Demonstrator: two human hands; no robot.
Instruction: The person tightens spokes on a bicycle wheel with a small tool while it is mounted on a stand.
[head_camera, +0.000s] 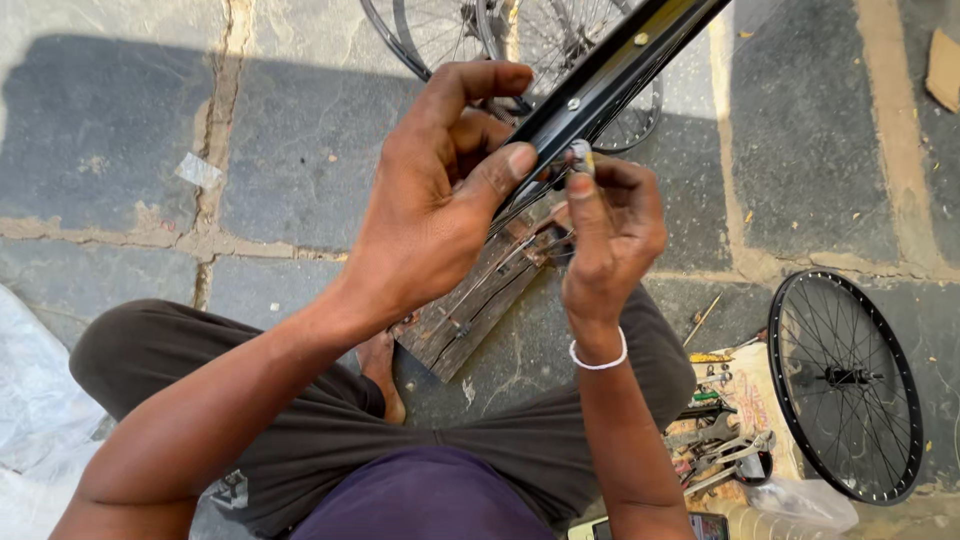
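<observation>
My left hand (435, 195) grips a black bicycle wheel rim (610, 75) that runs diagonally from the middle up to the top right. Its thumb presses on the rim's edge. My right hand (605, 225) pinches a small metal spoke nipple (581, 155) between thumb and forefinger, held against the rim just right of my left thumb. Thin spokes (520, 250) hang from the rim below my hands. A white band circles my right wrist. I sit cross-legged on the stone paving.
A worn wooden board (470, 310) lies on the paving under my hands. A finished black spoked wheel (845, 385) lies at the right. Wrenches and small tools (720, 445) sit on a cloth beside my right knee. More wheels (480, 30) lie at the top.
</observation>
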